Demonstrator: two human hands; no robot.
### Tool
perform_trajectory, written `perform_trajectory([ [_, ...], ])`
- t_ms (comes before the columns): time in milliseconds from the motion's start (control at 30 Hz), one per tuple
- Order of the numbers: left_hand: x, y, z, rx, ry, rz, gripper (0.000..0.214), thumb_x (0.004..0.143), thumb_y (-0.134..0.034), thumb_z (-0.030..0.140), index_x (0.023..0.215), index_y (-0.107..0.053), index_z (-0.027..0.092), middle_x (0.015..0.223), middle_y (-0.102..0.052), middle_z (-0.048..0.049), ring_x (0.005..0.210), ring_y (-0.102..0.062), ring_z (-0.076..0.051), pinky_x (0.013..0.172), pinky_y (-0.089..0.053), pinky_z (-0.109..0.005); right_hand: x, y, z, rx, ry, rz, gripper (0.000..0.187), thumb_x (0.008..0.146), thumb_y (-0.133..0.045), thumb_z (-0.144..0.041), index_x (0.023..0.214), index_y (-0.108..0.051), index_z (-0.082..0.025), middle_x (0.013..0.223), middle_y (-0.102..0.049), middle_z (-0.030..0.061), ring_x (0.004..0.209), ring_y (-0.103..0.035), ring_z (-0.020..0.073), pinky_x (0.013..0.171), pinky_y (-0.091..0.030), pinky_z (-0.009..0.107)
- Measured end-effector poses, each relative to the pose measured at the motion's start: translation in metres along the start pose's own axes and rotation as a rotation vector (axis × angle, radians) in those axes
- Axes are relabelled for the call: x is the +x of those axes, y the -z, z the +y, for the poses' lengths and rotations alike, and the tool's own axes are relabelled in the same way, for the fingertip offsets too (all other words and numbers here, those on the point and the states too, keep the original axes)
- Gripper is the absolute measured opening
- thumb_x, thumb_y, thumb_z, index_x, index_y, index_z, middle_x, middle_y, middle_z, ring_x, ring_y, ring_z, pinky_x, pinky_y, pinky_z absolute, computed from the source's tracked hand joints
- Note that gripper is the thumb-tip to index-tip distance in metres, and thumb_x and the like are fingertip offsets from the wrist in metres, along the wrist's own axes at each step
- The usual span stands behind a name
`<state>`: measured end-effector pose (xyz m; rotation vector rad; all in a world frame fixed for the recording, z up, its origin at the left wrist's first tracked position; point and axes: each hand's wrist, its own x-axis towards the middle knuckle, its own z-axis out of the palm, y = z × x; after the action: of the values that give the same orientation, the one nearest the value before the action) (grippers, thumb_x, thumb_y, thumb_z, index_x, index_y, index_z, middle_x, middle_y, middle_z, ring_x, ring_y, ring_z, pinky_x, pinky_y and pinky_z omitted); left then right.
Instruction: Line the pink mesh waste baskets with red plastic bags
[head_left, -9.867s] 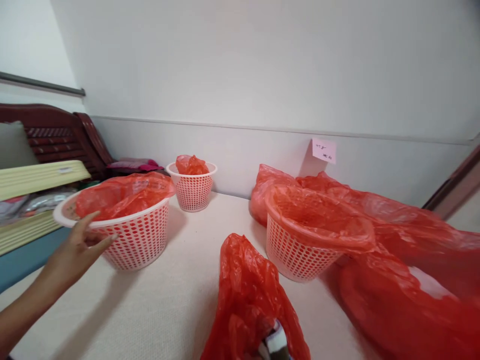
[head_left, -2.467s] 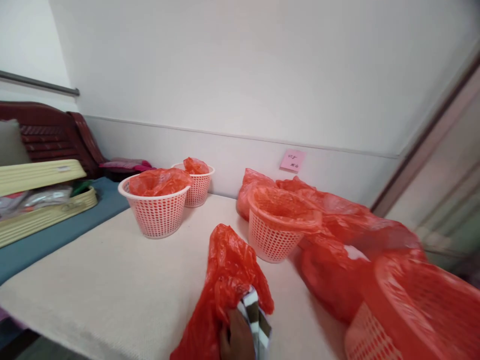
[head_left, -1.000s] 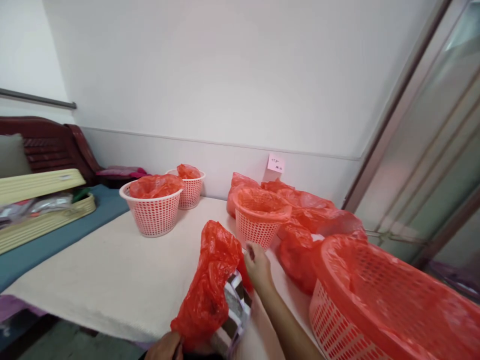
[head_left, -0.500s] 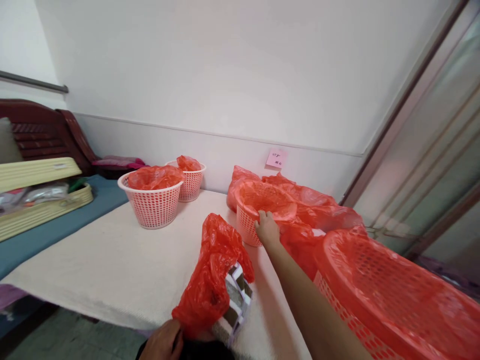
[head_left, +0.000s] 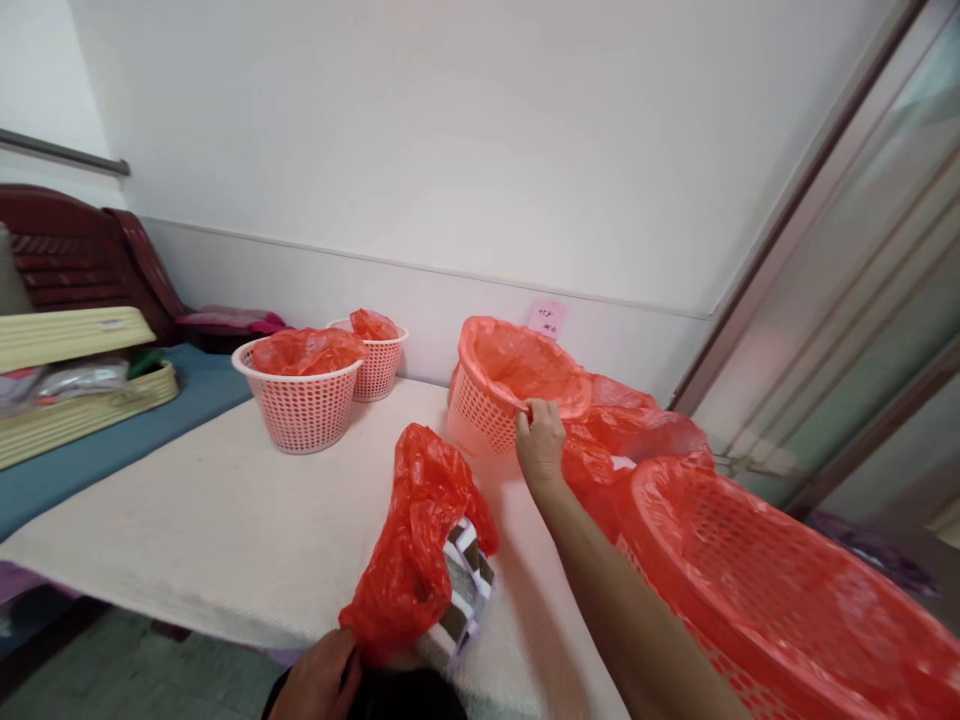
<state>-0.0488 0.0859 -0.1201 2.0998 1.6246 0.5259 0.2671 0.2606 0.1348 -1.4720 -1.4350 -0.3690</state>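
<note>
My right hand (head_left: pixel 540 440) is closed on the near rim of a pink mesh basket (head_left: pixel 480 410) lined with a red plastic bag; the basket is tipped up, its opening facing me. At the bottom edge my left hand (head_left: pixel 315 680) grips the lower end of a red plastic bag (head_left: pixel 420 540) lying on the white table (head_left: pixel 225 530). A striped brown-and-white cloth (head_left: pixel 465 590) pokes out of that bag.
Two more lined pink baskets (head_left: pixel 300 400) (head_left: pixel 377 360) stand at the back left. A large red-lined basket (head_left: pixel 750 590) sits at the right front, with loose red bags (head_left: pixel 637 440) behind it. A pink note (head_left: pixel 547 318) is stuck on the wall. Yellow boxes (head_left: pixel 75 380) lie far left.
My right hand has reached from the bag to the middle basket, gripped its rim and tilted it up off the table. My left hand keeps hold of the bag.
</note>
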Motion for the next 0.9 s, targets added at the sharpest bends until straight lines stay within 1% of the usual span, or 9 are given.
perform_trajectory([
  [200,-0.002,0.001,0.003,-0.011,0.007,0.023,0.029,0.092,-0.03,0.02,0.086,-0.059,0.019,0.089,-0.071,-0.0106,0.084,-0.066,-0.022,0.079,-0.048,-0.036,0.003,0.031,-0.043,0.131,0.123,0.091,0.015,0.084,-0.043,-0.019,0.089,-0.057,-0.02,0.088,-0.06,0.0061,0.088,-0.055,0.0215,0.083,-0.047,0.036],
  [300,-0.004,0.002,0.004,-0.027,0.002,0.05,0.029,0.091,-0.031,0.018,0.086,-0.059,0.02,0.089,-0.071,-0.0091,0.083,-0.066,-0.021,0.079,-0.05,-0.035,-0.016,0.053,-0.074,0.184,0.169,0.08,0.015,0.087,-0.044,-0.019,0.091,-0.058,-0.022,0.09,-0.062,0.0063,0.09,-0.057,0.021,0.083,-0.048,0.035],
  [400,-0.004,0.003,0.006,-0.056,-0.024,0.102,0.027,0.089,-0.035,0.016,0.097,-0.06,0.022,0.105,-0.071,-0.0082,0.1,-0.066,-0.02,0.09,-0.05,-0.033,-0.05,0.074,-0.102,0.338,0.237,0.027,0.013,0.091,-0.046,-0.018,0.093,-0.058,-0.023,0.089,-0.061,0.0052,0.09,-0.058,0.0206,0.083,-0.049,0.036],
  [500,-0.003,0.0,0.004,-0.078,-0.036,0.158,0.028,0.086,-0.041,0.015,0.104,-0.061,0.024,0.115,-0.069,-0.0083,0.109,-0.065,-0.021,0.096,-0.048,-0.034,-0.09,0.086,-0.123,0.524,0.319,-0.062,0.019,0.091,-0.046,-0.01,0.098,-0.057,-0.024,0.092,-0.059,0.0042,0.09,-0.057,0.0193,0.082,-0.049,0.035],
  [600,-0.005,-0.008,-0.002,-0.1,-0.031,0.214,0.026,0.084,-0.046,0.018,0.103,-0.062,0.025,0.115,-0.069,-0.0085,0.111,-0.064,-0.023,0.098,-0.048,-0.036,-0.124,0.089,-0.136,0.63,0.349,-0.192,0.026,0.089,-0.046,-0.004,0.103,-0.057,-0.023,0.095,-0.057,0.004,0.092,-0.057,0.0173,0.082,-0.049,0.031],
  [667,-0.007,-0.012,-0.006,-0.121,-0.017,0.248,0.022,0.083,-0.048,0.021,0.098,-0.063,0.025,0.109,-0.07,-0.0087,0.107,-0.065,-0.025,0.096,-0.049,-0.038,-0.142,0.086,-0.143,0.662,0.355,-0.293,0.026,0.089,-0.045,-0.003,0.102,-0.057,-0.021,0.095,-0.057,0.0043,0.091,-0.057,0.0165,0.081,-0.049,0.029],
  [767,-0.008,-0.016,-0.008,-0.171,0.005,0.279,0.017,0.083,-0.046,0.022,0.086,-0.063,0.024,0.09,-0.071,-0.0081,0.09,-0.068,-0.025,0.085,-0.052,-0.039,-0.161,0.076,-0.153,0.609,0.337,-0.488,0.022,0.087,-0.045,-0.004,0.096,-0.059,-0.019,0.093,-0.058,0.0051,0.087,-0.057,0.0176,0.078,-0.049,0.03],
  [833,-0.007,-0.018,-0.006,-0.223,0.008,0.294,0.016,0.083,-0.046,0.023,0.082,-0.062,0.024,0.083,-0.069,-0.0066,0.081,-0.067,-0.024,0.08,-0.051,-0.038,-0.169,0.067,-0.157,0.493,0.326,-0.624,0.02,0.084,-0.048,-0.004,0.091,-0.059,-0.019,0.093,-0.058,0.0052,0.084,-0.058,0.0186,0.075,-0.048,0.03],
  [900,-0.007,-0.019,-0.004,-0.292,0.013,0.311,0.014,0.082,-0.048,0.027,0.08,-0.062,0.023,0.079,-0.069,-0.005,0.077,-0.066,-0.022,0.076,-0.052,-0.035,-0.171,0.059,-0.159,0.36,0.326,-0.707,0.021,0.08,-0.051,-0.003,0.091,-0.06,-0.019,0.095,-0.059,0.0054,0.082,-0.059,0.0189,0.071,-0.047,0.03],
])
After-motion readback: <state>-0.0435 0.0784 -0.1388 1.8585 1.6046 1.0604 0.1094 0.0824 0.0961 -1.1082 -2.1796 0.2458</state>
